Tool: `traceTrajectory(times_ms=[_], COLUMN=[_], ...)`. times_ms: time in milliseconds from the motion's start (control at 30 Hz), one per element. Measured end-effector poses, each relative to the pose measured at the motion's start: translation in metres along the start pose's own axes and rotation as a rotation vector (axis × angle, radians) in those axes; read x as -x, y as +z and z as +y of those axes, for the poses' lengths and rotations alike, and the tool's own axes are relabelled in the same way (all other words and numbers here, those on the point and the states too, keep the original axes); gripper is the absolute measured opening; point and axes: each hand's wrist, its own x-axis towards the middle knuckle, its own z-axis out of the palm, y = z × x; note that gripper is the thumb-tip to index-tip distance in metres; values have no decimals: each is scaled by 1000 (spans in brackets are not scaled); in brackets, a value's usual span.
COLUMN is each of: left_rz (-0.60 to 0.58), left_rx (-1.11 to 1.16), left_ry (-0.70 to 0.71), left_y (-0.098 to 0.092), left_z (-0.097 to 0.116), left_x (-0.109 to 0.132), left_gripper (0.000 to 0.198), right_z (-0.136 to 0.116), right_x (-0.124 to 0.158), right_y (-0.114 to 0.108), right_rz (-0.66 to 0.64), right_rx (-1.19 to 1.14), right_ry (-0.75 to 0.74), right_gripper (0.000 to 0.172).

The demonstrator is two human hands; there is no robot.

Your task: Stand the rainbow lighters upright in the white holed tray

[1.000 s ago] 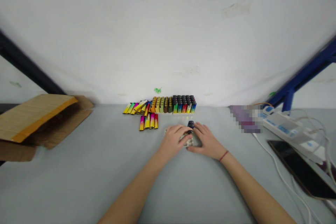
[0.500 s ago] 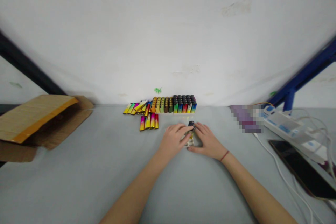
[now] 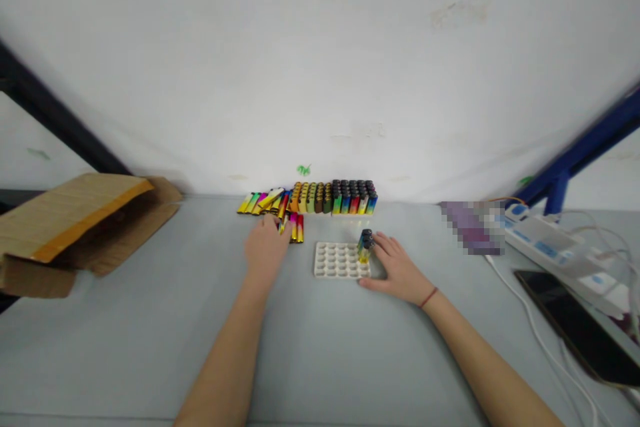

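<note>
My left hand (image 3: 267, 243) is at the loose lighters, its thumb and fingers bent round one of them; the fingertips are partly hidden. Several shiny coloured lighters (image 3: 300, 228) lie flat beside it. A white tray (image 3: 325, 272) with rows of round-ended holes lies before me. Black-topped lighters (image 3: 366, 247) stand upright in its right end, at the far corner. My right hand (image 3: 395, 263) rests open at the tray's right side, thumb near the front corner and fingers beside the standing lighters.
Behind the tray, filled racks of upright lighters stand against the wall, yellow and brown ones (image 3: 313, 197) beside black-topped ones (image 3: 354, 197). More lighters (image 3: 255, 203) lie left of them. An open cardboard box (image 3: 85, 213) is at left. A power strip (image 3: 550, 240), phone (image 3: 565, 320) and cables lie right.
My left hand has moved from the tray left to the loose lighters, uncovering the tray and the lighters upright in it. My right hand has stayed at the tray's right side.
</note>
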Motion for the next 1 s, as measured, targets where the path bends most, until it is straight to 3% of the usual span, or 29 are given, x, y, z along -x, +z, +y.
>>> traceTrajectory(times_ms=[200,467,633,833,1000], left_rz=[-140,-96,-171,-97,1], left_rx=[-33,-24,-119,-150,159], left_ry=[-57,-21,10,-53,-179], left_y=[-1,11,9,4,-3], left_z=[-20,-32,-35,-38,-33], left_x=[-11,-21,-24,-24,-27], left_gripper=[54,44,38,32,35], right_z=[0,2,1,1,0], right_x=[0,0,0,-1,-1], right_y=[0,1,0,-1,-2], right_rz=[-1,7,5,-11,-20], right_rx=[-6,-8,-5,4,0], right_ry=[-2,-12,-1,-3,7], right_gripper=[88,86,87,87,89])
